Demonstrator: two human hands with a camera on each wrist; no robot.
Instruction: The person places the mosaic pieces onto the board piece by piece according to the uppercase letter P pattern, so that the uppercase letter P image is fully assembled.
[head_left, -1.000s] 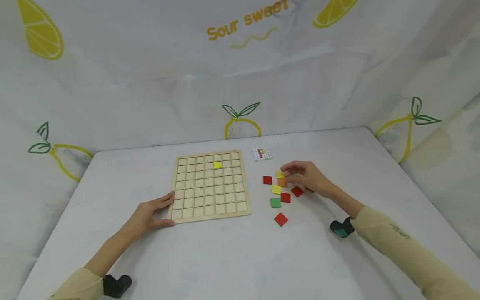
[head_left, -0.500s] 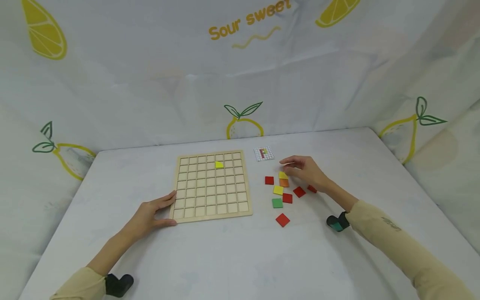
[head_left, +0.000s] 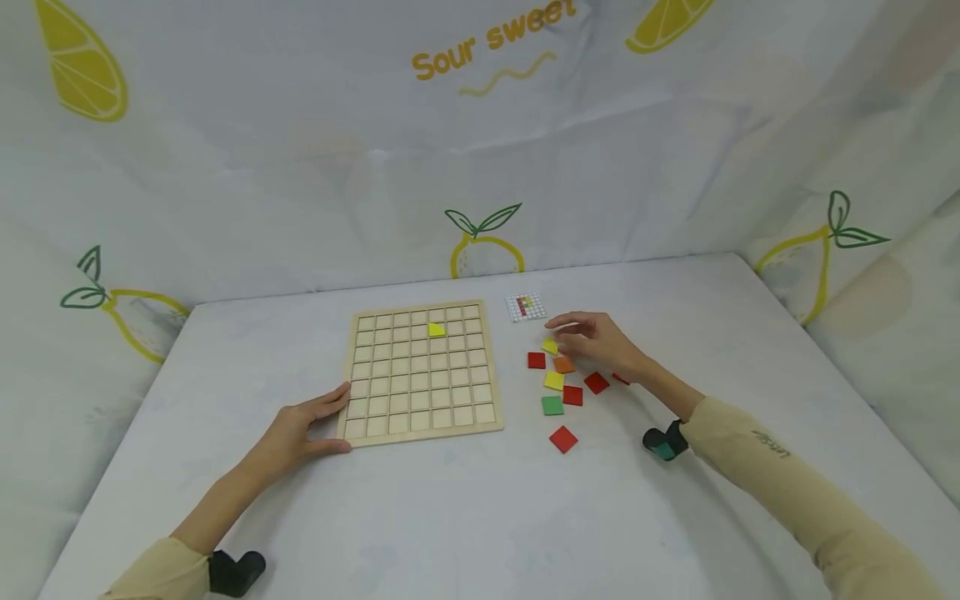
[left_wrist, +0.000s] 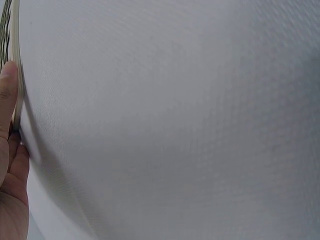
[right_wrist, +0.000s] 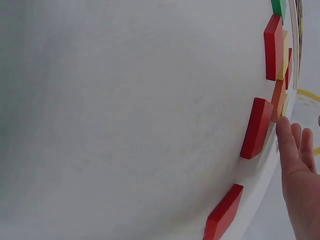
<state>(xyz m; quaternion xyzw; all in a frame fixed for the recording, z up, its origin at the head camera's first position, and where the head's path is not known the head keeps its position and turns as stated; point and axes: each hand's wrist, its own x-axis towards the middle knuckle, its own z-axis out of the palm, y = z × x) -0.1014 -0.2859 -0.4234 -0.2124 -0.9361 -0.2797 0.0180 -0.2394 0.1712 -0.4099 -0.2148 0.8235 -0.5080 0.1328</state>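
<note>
A pale wooden grid board [head_left: 420, 388] lies left of centre in the head view, with a yellow quarter-round tile [head_left: 437, 330] in an upper cell. My left hand [head_left: 295, 427] holds its lower left corner, fingers at the left side and thumb at the front edge. In the left wrist view, the thumb [left_wrist: 7, 92] lies against the board's rim. To the right, my right hand [head_left: 600, 340] pinches a yellow tile [head_left: 550, 345] with thumb and fingertips, just above an orange tile [head_left: 563, 364]; part of it is hidden. A small pattern card [head_left: 526, 307] lies nearby.
Several loose tiles lie right of the board: red tiles [head_left: 563, 439], a yellow square [head_left: 553, 381] and a green square [head_left: 552, 406]. One red tile [head_left: 621, 378] is partly under the right wrist. A printed white cloth [head_left: 337, 200] hangs behind the table.
My right hand has moved left, and the yellow tile has shifted left with it, off the orange tile's upper edge. The left hand and the board have stayed put.
</note>
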